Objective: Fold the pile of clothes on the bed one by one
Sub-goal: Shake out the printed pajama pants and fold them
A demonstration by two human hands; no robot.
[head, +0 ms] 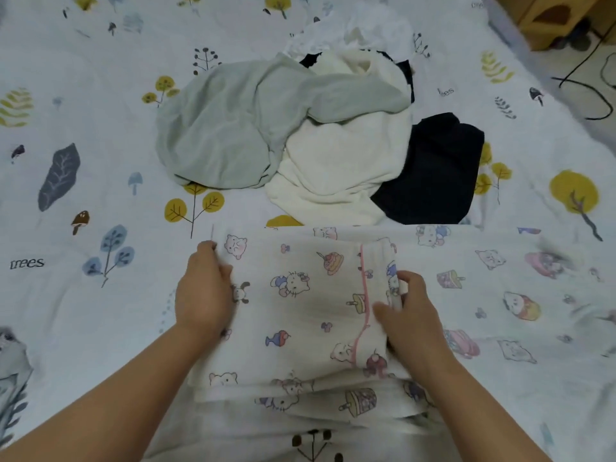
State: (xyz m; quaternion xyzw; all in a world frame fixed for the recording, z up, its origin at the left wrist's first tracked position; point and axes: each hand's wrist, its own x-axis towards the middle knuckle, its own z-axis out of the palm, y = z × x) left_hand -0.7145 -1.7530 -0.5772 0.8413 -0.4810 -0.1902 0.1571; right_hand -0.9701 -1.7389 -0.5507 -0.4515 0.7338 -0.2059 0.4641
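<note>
A white cartoon-print garment (pixel 300 311) with pink piping lies partly folded on the bed in front of me. My left hand (pixel 203 291) holds its left edge, fingers curled over the fabric. My right hand (pixel 410 311) pinches a folded flap along the pink-trimmed right side. More of the same print cloth (pixel 500 288) spreads out to the right. Behind it lies the pile: a pale green garment (pixel 233 128), a cream garment (pixel 340 168), a black garment (pixel 433 175) and a white garment (pixel 350 31) at the back.
The bedsheet (pixel 83 201) is white with tree and leaf prints and stretches wide to the left. At the top right, past the bed's edge, the floor shows black cables (pixel 596 91) and a wooden cabinet (pixel 550 18).
</note>
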